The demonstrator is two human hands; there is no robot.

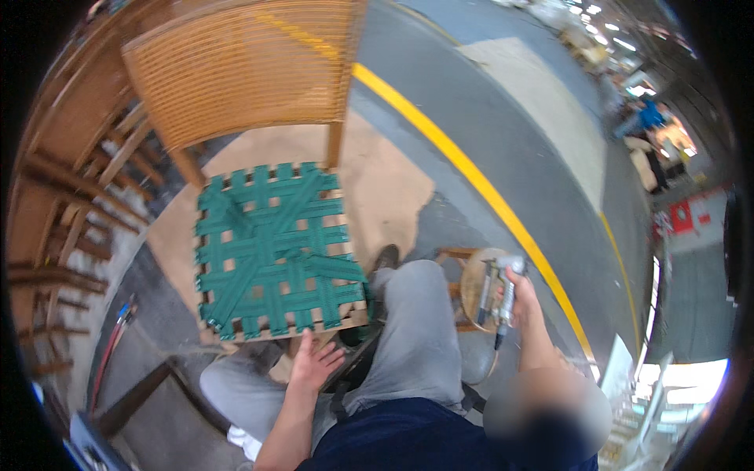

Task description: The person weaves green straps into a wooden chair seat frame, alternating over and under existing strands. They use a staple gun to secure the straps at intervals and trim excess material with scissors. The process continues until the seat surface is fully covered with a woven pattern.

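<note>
In front of me stands a wooden chair with a slatted back (251,71). Green webbing straps (271,239) are woven across its seat, with a few loose strap lengths lying over the weave. My left hand (316,361) is just off the seat's near edge, palm up and fingers apart, holding nothing. At my right side, my right hand (525,297) is wrapped around a silver pneumatic staple gun (512,267), above a small round-topped stool (473,286).
Cardboard (385,169) lies under the chair. Several wooden chair frames (78,188) are stacked along the left. A red hose (106,361) lies on the floor at lower left. A yellow line (471,188) crosses the grey floor, and a person in blue (650,116) is far off right.
</note>
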